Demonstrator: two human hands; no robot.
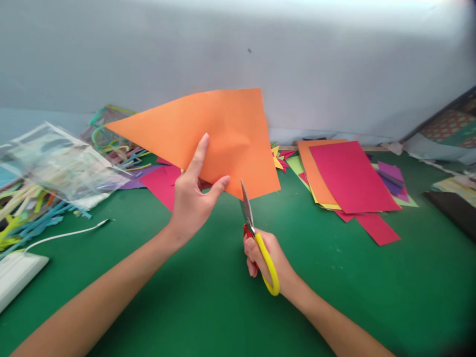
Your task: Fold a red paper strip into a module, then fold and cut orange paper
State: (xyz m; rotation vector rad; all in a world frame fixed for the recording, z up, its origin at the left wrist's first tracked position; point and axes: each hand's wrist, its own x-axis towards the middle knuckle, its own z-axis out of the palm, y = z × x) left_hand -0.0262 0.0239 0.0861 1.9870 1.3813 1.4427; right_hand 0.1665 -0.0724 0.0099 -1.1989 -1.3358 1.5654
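A sheet of orange paper [230,129] is held up above the table by my left hand [195,196]. The thumb and index finger lie on its near face, while the other fingers are mostly hidden behind it. My right hand [266,253] is closed round the yellow and red handles of a pair of scissors [267,263]. The scissor blades point up and away, at the paper's lower edge to the right of my left thumb. One blade lies in front of the orange sheet.
Several coloured sheets, a red sheet [353,173] on top, lie at right. Small paper stars [277,157] sit behind the orange sheet. At left are clear plastic bags [63,158], coloured strips [33,213] and a white power strip [22,272] with a cable. A pale wall [238,44] stands behind.
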